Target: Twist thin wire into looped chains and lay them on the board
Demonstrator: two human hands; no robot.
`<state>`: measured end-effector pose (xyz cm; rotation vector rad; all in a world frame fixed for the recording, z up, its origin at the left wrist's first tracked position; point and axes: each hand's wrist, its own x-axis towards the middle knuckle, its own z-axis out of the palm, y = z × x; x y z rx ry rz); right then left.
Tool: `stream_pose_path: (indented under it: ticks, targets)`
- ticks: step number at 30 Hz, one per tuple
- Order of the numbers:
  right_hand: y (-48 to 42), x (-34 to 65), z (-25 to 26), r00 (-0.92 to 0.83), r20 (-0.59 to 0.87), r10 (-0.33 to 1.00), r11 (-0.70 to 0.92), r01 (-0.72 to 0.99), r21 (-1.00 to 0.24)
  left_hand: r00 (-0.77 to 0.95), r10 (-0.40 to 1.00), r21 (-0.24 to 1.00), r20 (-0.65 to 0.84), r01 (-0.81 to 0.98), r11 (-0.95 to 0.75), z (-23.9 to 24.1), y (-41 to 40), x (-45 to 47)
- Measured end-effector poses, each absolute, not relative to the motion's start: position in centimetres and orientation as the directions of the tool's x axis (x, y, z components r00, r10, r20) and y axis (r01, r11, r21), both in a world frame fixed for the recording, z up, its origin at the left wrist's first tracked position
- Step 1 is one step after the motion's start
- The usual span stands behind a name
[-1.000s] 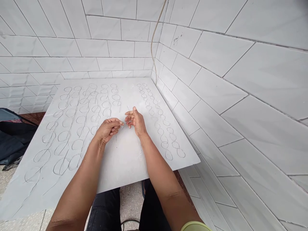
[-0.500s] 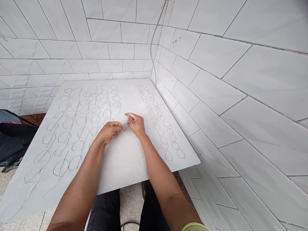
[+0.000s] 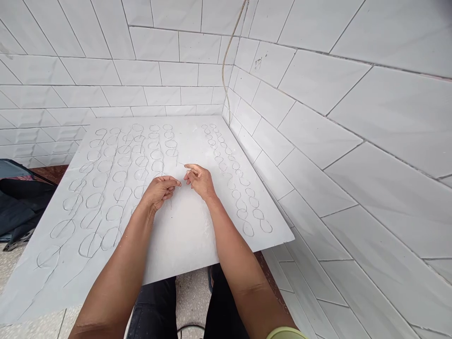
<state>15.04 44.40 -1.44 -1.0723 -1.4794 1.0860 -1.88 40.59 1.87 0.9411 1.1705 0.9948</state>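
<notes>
Over the middle of a white board [image 3: 187, 240], my left hand [image 3: 160, 192] pinches a thin dark strand, like fine wire or thread. A short end of the strand [image 3: 171, 205] hangs below its fingers. Just to the right, my right hand [image 3: 200, 181] is closed with its index finger reaching forward. A fine line [image 3: 181, 164] runs from that fingertip toward the board's back; the exact grip is too small to see. Several columns of thin rings on strands [image 3: 94, 201] lie left of my hands. Two chains of smaller linked rings [image 3: 241, 202] lie on the right.
White tiled walls [image 3: 388, 122] meet in a corner behind and to the right of the board. A thin cable [image 3: 224, 70] hangs down that corner. Dark cloth or a bag [image 3: 21, 202] lies at the left. My legs [image 3: 155, 306] are under the board's front edge.
My left hand has moved slightly up, and its fingertips are closer to my right hand. A fine line now shows at the right index fingertip. The rings on the board keep their places.
</notes>
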Motion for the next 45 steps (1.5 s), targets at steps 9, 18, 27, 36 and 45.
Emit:
stream_pose_path:
  ticks: [9, 18, 27, 36, 45]
  targets:
    - [44.4, 14.9, -2.0, -0.104, 0.313, 0.944, 0.328, 0.206, -0.922, 0.184, 0.934, 0.942, -0.305, -0.088, 0.325, 2.0, 40.4, -1.9]
    - [44.5, 15.1, -1.0, -0.143, 0.143, 0.979, 0.143, -0.010, -0.990, 0.218, 0.934, 0.943, -0.284, -0.113, 0.313, 1.8, 40.6, -2.2]
    - [43.9, 16.2, 0.0, -0.331, 0.155, 0.931, 0.153, -0.034, -0.988, 0.328, 0.896, 0.943, -0.299, -0.042, 0.331, 1.8, 40.4, -2.3]
    - [43.8, 17.1, 0.1, -0.379, 0.166, 0.911, 0.197, 0.045, -0.979, 0.316, 0.890, 0.937, -0.330, -0.008, 0.350, 1.8, 40.4, -2.3]
    - [44.2, 16.2, 0.0, -0.240, 0.139, 0.961, 0.120, -0.092, -0.988, 0.154, 0.957, 0.940, -0.245, -0.204, 0.274, 1.7, 40.5, -1.9]
